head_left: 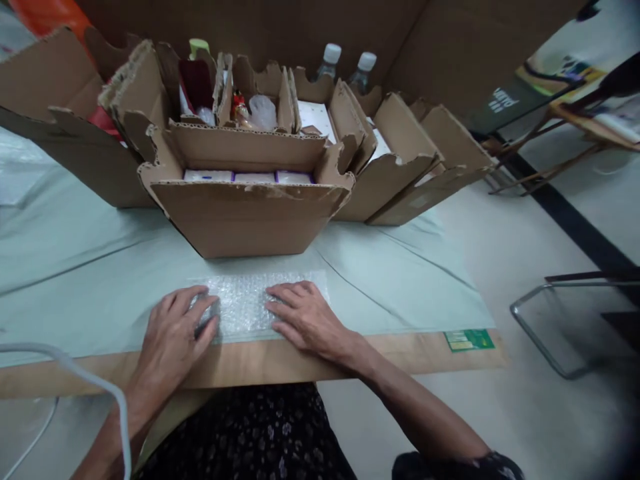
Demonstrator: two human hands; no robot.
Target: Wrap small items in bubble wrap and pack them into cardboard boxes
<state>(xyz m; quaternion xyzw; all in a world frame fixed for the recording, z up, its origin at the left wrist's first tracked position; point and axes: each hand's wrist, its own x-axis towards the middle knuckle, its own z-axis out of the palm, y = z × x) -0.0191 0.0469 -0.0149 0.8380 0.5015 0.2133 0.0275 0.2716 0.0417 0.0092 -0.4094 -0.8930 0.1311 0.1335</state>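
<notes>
At the far left, a grey cable arches in front of the bench. Next, the left hand rests on the left end of a sheet of bubble wrap, its grip loosely curled, thumb and fingers apart. The wrap lies along the bench's near edge, on a pale green cloth, just before a cardboard box. It looks light, limp and a little slippery, its bubbles easily popped; opposite ends or corners seem the best hold. The right hand lies palm down at its right part, fingers spread. Further right sits a green packet.
</notes>
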